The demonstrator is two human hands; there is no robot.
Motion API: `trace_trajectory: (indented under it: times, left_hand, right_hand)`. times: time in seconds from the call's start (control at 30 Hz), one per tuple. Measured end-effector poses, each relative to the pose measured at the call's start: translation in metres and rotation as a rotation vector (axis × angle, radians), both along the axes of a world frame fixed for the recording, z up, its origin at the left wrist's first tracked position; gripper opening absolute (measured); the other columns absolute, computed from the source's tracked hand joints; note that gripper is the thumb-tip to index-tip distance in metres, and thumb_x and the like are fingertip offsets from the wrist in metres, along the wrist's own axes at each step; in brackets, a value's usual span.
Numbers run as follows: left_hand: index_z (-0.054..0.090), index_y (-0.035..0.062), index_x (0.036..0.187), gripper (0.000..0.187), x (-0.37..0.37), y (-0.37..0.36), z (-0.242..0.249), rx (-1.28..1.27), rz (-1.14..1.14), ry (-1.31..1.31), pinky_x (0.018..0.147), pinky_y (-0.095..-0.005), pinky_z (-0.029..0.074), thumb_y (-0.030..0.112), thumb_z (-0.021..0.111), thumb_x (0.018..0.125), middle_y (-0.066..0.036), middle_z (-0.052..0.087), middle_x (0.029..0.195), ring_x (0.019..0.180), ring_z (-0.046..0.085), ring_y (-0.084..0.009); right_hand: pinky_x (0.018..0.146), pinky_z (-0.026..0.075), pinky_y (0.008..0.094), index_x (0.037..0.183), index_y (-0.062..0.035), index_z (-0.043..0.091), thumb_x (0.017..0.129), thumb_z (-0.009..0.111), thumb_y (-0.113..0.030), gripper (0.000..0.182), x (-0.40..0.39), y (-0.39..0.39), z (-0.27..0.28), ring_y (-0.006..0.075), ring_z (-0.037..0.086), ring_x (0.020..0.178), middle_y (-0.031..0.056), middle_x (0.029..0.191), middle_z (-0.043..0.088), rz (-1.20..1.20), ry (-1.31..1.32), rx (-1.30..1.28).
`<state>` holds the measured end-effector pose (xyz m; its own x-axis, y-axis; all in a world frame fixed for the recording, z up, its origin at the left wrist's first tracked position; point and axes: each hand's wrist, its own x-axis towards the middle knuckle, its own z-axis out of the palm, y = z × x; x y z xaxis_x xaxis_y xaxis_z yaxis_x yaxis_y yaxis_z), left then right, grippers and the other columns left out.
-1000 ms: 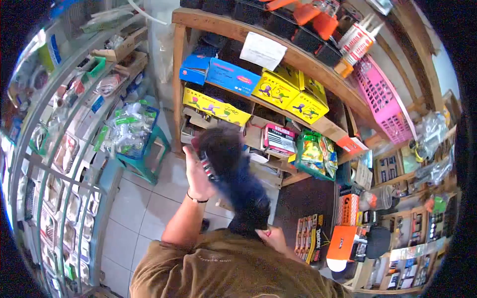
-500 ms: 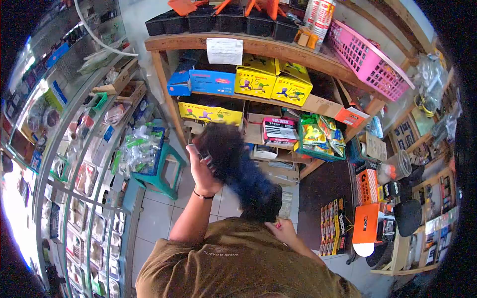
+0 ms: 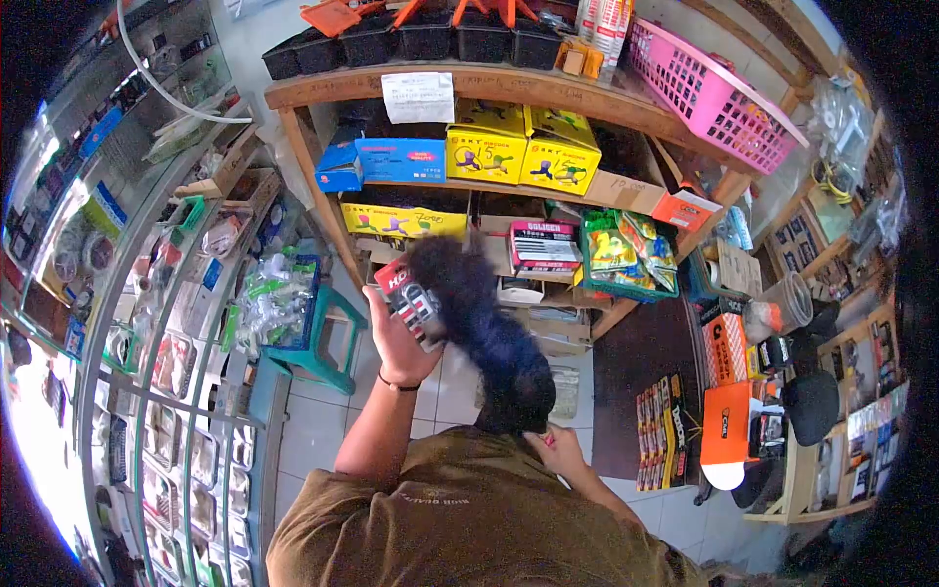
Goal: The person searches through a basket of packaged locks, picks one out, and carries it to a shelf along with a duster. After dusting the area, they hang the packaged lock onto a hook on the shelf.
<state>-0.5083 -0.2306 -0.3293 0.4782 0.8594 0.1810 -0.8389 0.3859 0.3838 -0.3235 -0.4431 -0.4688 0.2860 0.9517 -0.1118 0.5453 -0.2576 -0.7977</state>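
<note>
My left hand (image 3: 403, 350) is raised and closed around the edge of a blister pack (image 3: 411, 305). The pack has a red top with white letters, and grey, black and red parts show on its front. My right hand (image 3: 559, 452), low by my body, grips the handle of a dark feather duster (image 3: 494, 338). Its fluffy black-blue plumes slant up to the left, and their blurred tip covers the pack's right edge. Much of the duster handle is hidden by the plumes and my shirt.
Ahead, a wooden shelf (image 3: 489, 80) holds yellow boxes (image 3: 484, 155), a blue box (image 3: 401, 159) and a pink basket (image 3: 714, 98). A green stool (image 3: 337, 338) carries bagged goods on the left, beside a glass display rack (image 3: 147, 391). An orange box (image 3: 726, 423) stands at right.
The blister pack's red top and front now show, as the duster's plumes have shifted off it to the right. The view has shifted slightly; both hands keep their holds.
</note>
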Motion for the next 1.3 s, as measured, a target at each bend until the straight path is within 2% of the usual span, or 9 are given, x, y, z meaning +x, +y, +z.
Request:
trace_trajectory:
  times: [0.13, 0.27, 0.37, 0.47, 0.5, 0.6, 0.67, 0.8, 1.3]
  left_hand:
    - [0.029, 0.0076, 0.129, 0.076, -0.002, 0.006, 0.001, 0.347, -0.317, -0.189, 0.095, -0.0446, 0.032, 0.065, 0.027, 0.079, -0.016, 0.037, 0.128, 0.113, 0.041, -0.0300]
    - [0.028, 0.0076, 0.130, 0.091, -0.002, -0.010, 0.017, -0.030, 0.322, 0.314, 0.095, -0.0488, 0.029, 0.075, 0.033, 0.067, -0.021, 0.036, 0.126, 0.114, 0.038, -0.0380]
    - [0.029, 0.0073, 0.129, 0.077, -0.010, 0.016, -0.020, 0.361, -0.326, -0.234, 0.095, -0.0449, 0.032, 0.066, 0.026, 0.078, -0.015, 0.038, 0.127, 0.114, 0.040, -0.0303]
    - [0.035, 0.0097, 0.125, 0.077, -0.013, -0.012, 0.018, -0.031, 0.156, 0.093, 0.091, -0.0569, 0.031, 0.067, 0.034, 0.074, -0.018, 0.042, 0.123, 0.112, 0.039, -0.0387]
    - [0.034, 0.0092, 0.126, 0.080, -0.018, 0.012, -0.011, -0.023, -0.351, -0.688, 0.092, -0.0588, 0.027, 0.069, 0.035, 0.072, -0.018, 0.040, 0.124, 0.114, 0.037, -0.0392]
    - [0.035, 0.0091, 0.125, 0.073, -0.018, 0.012, -0.022, 0.065, -0.285, -0.155, 0.093, -0.0511, 0.032, 0.064, 0.036, 0.076, -0.014, 0.042, 0.124, 0.112, 0.042, -0.0308]
    - [0.036, 0.0092, 0.125, 0.069, -0.021, 0.015, -0.022, 0.235, -0.313, -0.202, 0.092, -0.0509, 0.033, 0.061, 0.033, 0.079, -0.014, 0.041, 0.125, 0.113, 0.041, -0.0305]
    - [0.033, 0.0117, 0.127, 0.065, -0.024, 0.013, -0.035, -0.176, -0.248, -0.742, 0.092, -0.0595, 0.026, 0.056, 0.037, 0.080, -0.019, 0.035, 0.128, 0.116, 0.035, -0.0386]
    - [0.038, 0.0091, 0.124, 0.069, -0.025, 0.003, -0.022, -0.042, 0.119, -0.132, 0.092, -0.0397, 0.037, 0.061, 0.037, 0.078, -0.013, 0.043, 0.123, 0.108, 0.046, -0.0239]
  right_hand:
    - [0.042, 0.038, 0.0314, 0.059, -0.0010, 0.044, 0.074, 0.065, -0.030, 0.039, -0.001, -0.003, -0.001, 0.0183, 0.045, 0.040, 0.0089, 0.046, 0.045, 0.112, -0.024, 0.093]
    - [0.041, 0.038, 0.0309, 0.060, -0.0017, 0.045, 0.073, 0.066, -0.025, 0.034, -0.006, -0.006, -0.003, 0.0192, 0.046, 0.040, 0.0081, 0.047, 0.047, 0.060, -0.097, 0.068]
    - [0.041, 0.038, 0.0306, 0.061, -0.0014, 0.046, 0.073, 0.066, -0.024, 0.032, -0.004, -0.006, 0.013, 0.0207, 0.047, 0.040, 0.0079, 0.047, 0.047, 0.183, -0.197, 0.130]
    - [0.042, 0.039, 0.0310, 0.062, -0.0010, 0.046, 0.073, 0.066, -0.023, 0.031, -0.017, -0.001, 0.022, 0.0233, 0.048, 0.040, 0.0081, 0.047, 0.048, -0.044, 0.004, 0.008]
    - [0.042, 0.039, 0.0310, 0.062, -0.0010, 0.046, 0.073, 0.066, -0.023, 0.031, -0.016, -0.003, 0.018, 0.0233, 0.048, 0.040, 0.0081, 0.047, 0.048, -0.041, -0.001, 0.004]
    - [0.042, 0.039, 0.0312, 0.063, -0.0009, 0.046, 0.072, 0.065, -0.024, 0.031, -0.013, -0.005, 0.008, 0.0254, 0.048, 0.041, 0.0092, 0.048, 0.049, 0.146, -0.072, 0.142]
    - [0.041, 0.035, 0.0285, 0.068, 0.0012, 0.051, 0.072, 0.066, -0.018, 0.025, -0.015, -0.004, 0.011, 0.0077, 0.038, 0.042, 0.0101, 0.046, 0.045, 0.105, -0.102, 0.062]
    - [0.042, 0.039, 0.0303, 0.065, 0.0002, 0.048, 0.074, 0.065, -0.024, 0.031, -0.022, 0.000, 0.019, 0.0229, 0.047, 0.039, 0.0104, 0.047, 0.048, -0.032, -0.055, -0.054]
    - [0.040, 0.036, 0.0302, 0.060, -0.0004, 0.044, 0.074, 0.065, -0.025, 0.035, -0.019, 0.000, 0.025, 0.0192, 0.043, 0.038, 0.0093, 0.045, 0.046, -0.009, -0.040, -0.071]
